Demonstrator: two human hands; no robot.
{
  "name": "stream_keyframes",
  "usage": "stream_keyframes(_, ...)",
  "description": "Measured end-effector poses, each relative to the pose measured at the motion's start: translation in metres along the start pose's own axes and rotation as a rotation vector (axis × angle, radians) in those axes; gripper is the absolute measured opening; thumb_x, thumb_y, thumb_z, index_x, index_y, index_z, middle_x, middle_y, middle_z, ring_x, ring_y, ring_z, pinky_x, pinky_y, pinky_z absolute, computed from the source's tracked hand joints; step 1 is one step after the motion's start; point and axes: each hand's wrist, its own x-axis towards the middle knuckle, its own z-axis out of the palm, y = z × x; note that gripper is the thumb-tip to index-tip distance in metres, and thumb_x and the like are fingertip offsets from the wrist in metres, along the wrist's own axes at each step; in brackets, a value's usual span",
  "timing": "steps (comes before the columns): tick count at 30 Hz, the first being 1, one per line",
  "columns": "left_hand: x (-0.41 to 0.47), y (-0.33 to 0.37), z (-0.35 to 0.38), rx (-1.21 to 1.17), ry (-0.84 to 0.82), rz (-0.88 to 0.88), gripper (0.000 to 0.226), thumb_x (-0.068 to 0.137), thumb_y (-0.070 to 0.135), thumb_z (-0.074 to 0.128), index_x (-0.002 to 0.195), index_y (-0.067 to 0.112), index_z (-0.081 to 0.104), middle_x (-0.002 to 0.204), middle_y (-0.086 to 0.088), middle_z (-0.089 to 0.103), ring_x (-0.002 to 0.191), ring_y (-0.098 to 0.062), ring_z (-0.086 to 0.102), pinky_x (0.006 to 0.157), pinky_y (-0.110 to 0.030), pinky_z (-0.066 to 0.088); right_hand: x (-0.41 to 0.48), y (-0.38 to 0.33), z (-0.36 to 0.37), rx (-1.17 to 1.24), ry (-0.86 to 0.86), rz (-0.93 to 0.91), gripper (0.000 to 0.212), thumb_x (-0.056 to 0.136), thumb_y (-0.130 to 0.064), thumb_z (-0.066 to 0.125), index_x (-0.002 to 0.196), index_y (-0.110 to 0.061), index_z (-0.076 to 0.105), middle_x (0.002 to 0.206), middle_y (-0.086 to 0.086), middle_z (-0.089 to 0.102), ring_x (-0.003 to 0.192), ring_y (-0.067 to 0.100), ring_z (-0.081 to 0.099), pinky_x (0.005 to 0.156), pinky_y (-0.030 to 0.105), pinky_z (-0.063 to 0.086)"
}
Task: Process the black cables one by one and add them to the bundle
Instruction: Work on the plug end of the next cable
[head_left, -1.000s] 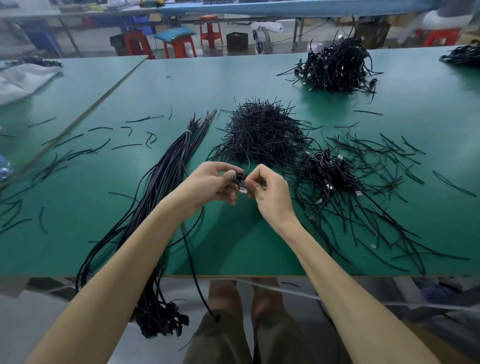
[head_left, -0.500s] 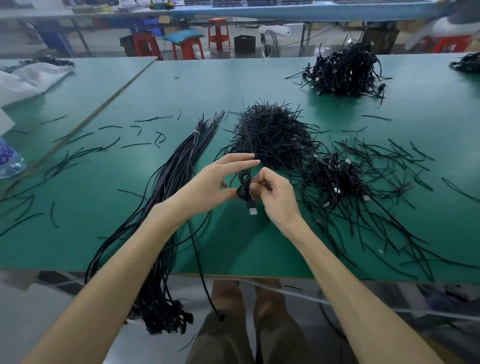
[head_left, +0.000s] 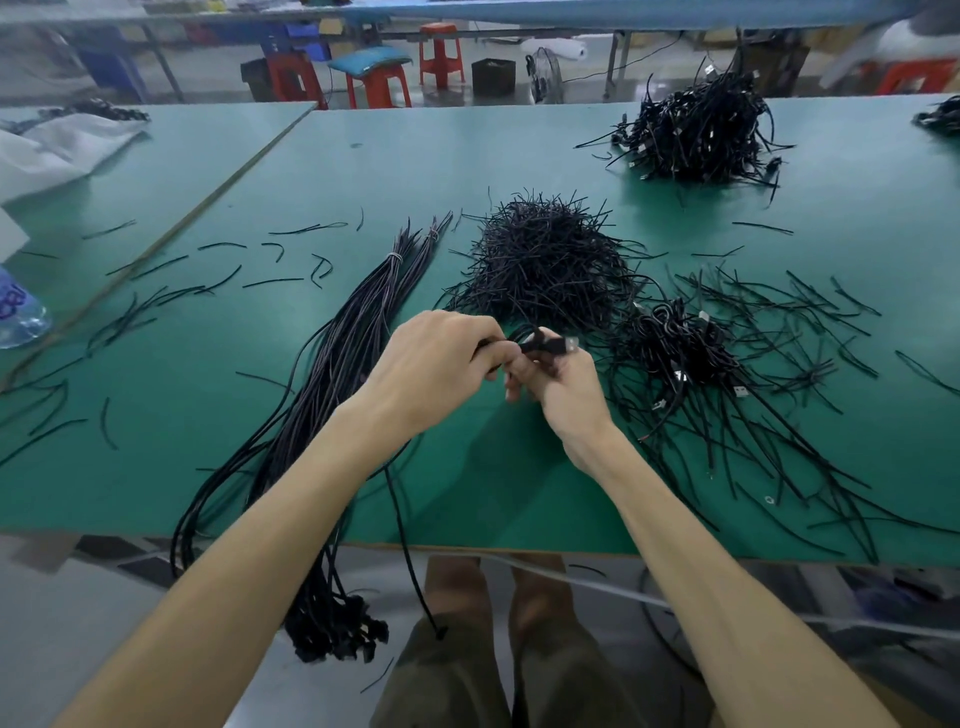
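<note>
Closest to the camera, the bundle (head_left: 332, 374) of long black cables droops over the near edge of the green table (head_left: 519, 493), with its plug ends hanging in a clump below the tabletop. Just to the right of that clump a single tail of cable dangles off the edge too, running up toward the hands.

Both hands are together just above the table, pretty much touching. The left hand (head_left: 436, 364) has its fingers curled over the black cable (head_left: 540, 344), and the right hand (head_left: 563, 395) pinches the same cable from the other side. Both are clamped on it. There's a small coiled bit between them and a silver plug poking out to the right. Can't tell exactly how the fingers underneath sit.

The bundle stretches away on the left of the hands, tied with a pale band near its far end. Just right of the hands is a tangled pile of coiled cables (head_left: 675, 353), with loose ties (head_left: 779, 312) scattered around it. Right behind the hands sits a big heap of short black ties (head_left: 545, 260). More stray ties lie off to the left, and a water bottle (head_left: 21, 317) is at the left edge.

Further back on the right there's another cable pile (head_left: 696, 130), and past the table some red stools (head_left: 376, 78).
</note>
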Motion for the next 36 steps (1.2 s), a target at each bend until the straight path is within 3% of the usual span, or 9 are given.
stream_keyframes(2, 0.000, 0.004, 0.006, -0.115, -0.008, -0.136, 0.029, 0.100, 0.046, 0.057, 0.084, 0.027, 0.070, 0.068, 0.015, 0.069, 0.056, 0.002, 0.054, 0.058, -0.030, 0.040, 0.001, 0.003, -0.001, 0.007, 0.017, 0.017, 0.015, 0.101, -0.003, 0.058, 0.090, 0.003, 0.066, 0.073, 0.011, 0.066, 0.059, 0.014, 0.058, 0.063, 0.017, 0.044)
stream_keyframes(6, 0.002, 0.010, 0.017, -0.337, -0.021, -0.340, 0.025, 0.098, 0.045, 0.060, 0.084, 0.027, 0.069, 0.064, 0.020, 0.071, 0.069, -0.004, 0.067, 0.072, -0.035, 0.056, 0.002, 0.008, -0.001, -0.018, 0.030, 0.025, 0.015, 0.101, -0.003, 0.058, 0.089, 0.001, 0.066, 0.075, 0.011, 0.069, 0.063, 0.017, 0.058, 0.066, 0.024, 0.047)
stream_keyframes(10, 0.003, 0.014, 0.016, -0.475, -0.051, -0.422, 0.023, 0.099, 0.040, 0.060, 0.080, 0.028, 0.063, 0.063, 0.015, 0.073, 0.042, -0.002, 0.051, 0.055, -0.028, 0.046, 0.002, 0.009, 0.000, -0.002, 0.060, 0.011, 0.016, 0.100, -0.002, 0.059, 0.086, -0.007, 0.065, 0.073, 0.011, 0.067, 0.063, 0.020, 0.057, 0.069, 0.032, 0.048)
stream_keyframes(14, 0.005, 0.019, 0.010, -0.560, -0.160, -0.438, 0.028, 0.103, 0.029, 0.054, 0.083, 0.017, 0.069, 0.069, 0.008, 0.076, 0.038, -0.015, 0.055, 0.050, -0.020, 0.044, 0.001, 0.009, -0.001, -0.018, 0.073, 0.012, 0.015, 0.097, -0.006, 0.059, 0.083, -0.009, 0.064, 0.066, -0.002, 0.067, 0.064, 0.015, 0.059, 0.069, 0.029, 0.047)
stream_keyframes(18, 0.004, 0.019, 0.002, -0.757, -0.260, -0.508, 0.033, 0.107, 0.015, 0.040, 0.100, -0.004, 0.066, 0.080, -0.003, 0.079, 0.037, -0.018, 0.056, 0.045, -0.021, 0.046, 0.001, 0.008, -0.001, -0.007, 0.096, 0.020, 0.025, 0.095, -0.002, 0.059, 0.075, -0.017, 0.058, 0.063, -0.004, 0.060, 0.068, 0.019, 0.053, 0.072, 0.038, 0.044)
stream_keyframes(23, 0.000, 0.020, -0.007, -0.977, -0.337, -0.570, 0.033, 0.106, 0.007, 0.035, 0.102, -0.004, 0.066, 0.092, -0.010, 0.079, 0.042, -0.020, 0.053, 0.050, -0.023, 0.050, 0.001, 0.003, 0.000, 0.017, 0.068, 0.019, 0.029, 0.088, 0.010, 0.055, 0.074, -0.016, 0.055, 0.059, -0.013, 0.054, 0.062, 0.009, 0.048, 0.067, 0.029, 0.041)
stream_keyframes(27, -0.001, 0.028, -0.013, -1.279, -0.302, -0.607, 0.031, 0.103, 0.001, 0.044, 0.086, -0.001, 0.070, 0.091, -0.013, 0.078, 0.046, -0.016, 0.057, 0.054, -0.025, 0.053, -0.001, -0.003, 0.001, 0.037, 0.069, -0.009, 0.015, 0.082, -0.005, 0.057, 0.071, -0.014, 0.052, 0.056, -0.011, 0.054, 0.054, 0.006, 0.049, 0.057, 0.018, 0.041)
stream_keyframes(31, -0.003, 0.036, -0.011, -1.114, -0.352, -0.491, 0.024, 0.102, 0.005, 0.043, 0.095, 0.000, 0.065, 0.095, -0.015, 0.078, 0.052, -0.017, 0.063, 0.072, -0.034, 0.054, -0.002, -0.001, -0.001, 0.033, 0.084, -0.009, 0.030, 0.090, 0.008, 0.059, 0.070, -0.012, 0.049, 0.056, -0.015, 0.049, 0.053, 0.002, 0.046, 0.055, 0.014, 0.039)
stream_keyframes(36, -0.002, 0.022, 0.000, -0.824, -0.219, -0.466, 0.028, 0.105, 0.020, 0.056, 0.125, 0.000, 0.058, 0.074, -0.007, 0.070, 0.045, -0.017, 0.053, 0.053, -0.029, 0.046, -0.003, -0.003, -0.001, 0.020, 0.063, 0.018, 0.030, 0.097, 0.006, 0.056, 0.074, -0.012, 0.052, 0.061, -0.002, 0.057, 0.058, 0.013, 0.049, 0.060, 0.020, 0.042)
